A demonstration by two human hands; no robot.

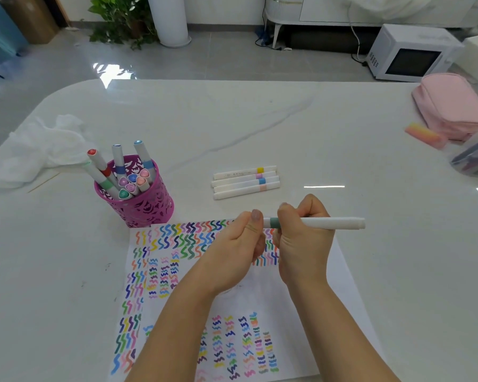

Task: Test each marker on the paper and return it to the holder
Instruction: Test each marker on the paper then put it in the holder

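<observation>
The marker (315,223) hangs level over the paper (260,299), to the right of the holder (138,208) and a little nearer the person. Its long axis runs straight left to right, and its far end sticks out away from the holder.

Both hands are on it. The right hand (304,244) is curled round the barrel just past the green band. The left hand (240,244) is closed in a fist over the end that points toward the holder. The two hands sit side by side, almost touching, with only the band showing between them.

That end is buried in the left fist, so I cannot tell whether the cap is on, half off or held apart. It is probably a cap being pulled or pushed home.

Either way, the coming move runs along the marker's own axis: the hands part or close in a straight left-right line while the right hand holds the barrel steady.

The holder stands well off to the left on the bench (260,119), touching the paper's far corner. The left hand is the nearer one to it. To drop the marker in, it would have to swing from level to upright.

Four more markers (246,181) lie in a row on the bench right of the holder, beyond the hands.
</observation>
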